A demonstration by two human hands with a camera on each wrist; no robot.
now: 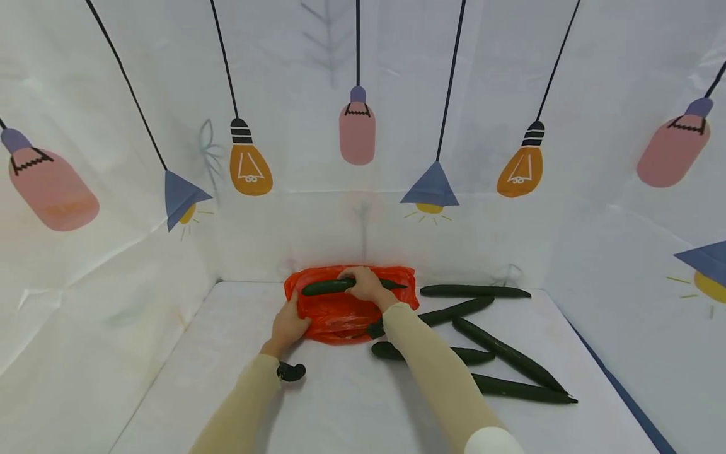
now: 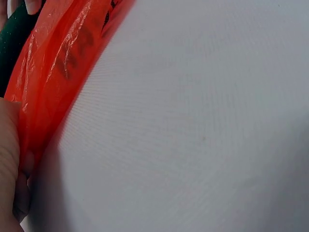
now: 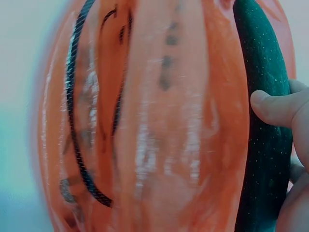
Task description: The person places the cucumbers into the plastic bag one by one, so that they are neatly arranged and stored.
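A red plastic bag (image 1: 340,315) with a black cord (image 3: 72,96) lies at the back of the white table. My right hand (image 1: 363,285) grips a dark green cucumber (image 1: 326,287) around its middle, over the bag; in the right wrist view the thumb (image 3: 275,106) presses on its speckled skin. The cucumber lies crosswise along the bag's far part. My left hand (image 1: 287,325) holds the bag's left edge, and in the left wrist view the red film runs between thumb and fingers. Part of that hand falls outside the left wrist view.
Several more cucumbers lie to the right: one along the back (image 1: 475,291), one slanting (image 1: 462,310), one partly behind my right sleeve (image 1: 471,356), and two meeting at the front right (image 1: 510,356). A white sheet with printed lamps (image 1: 357,132) walls the table.
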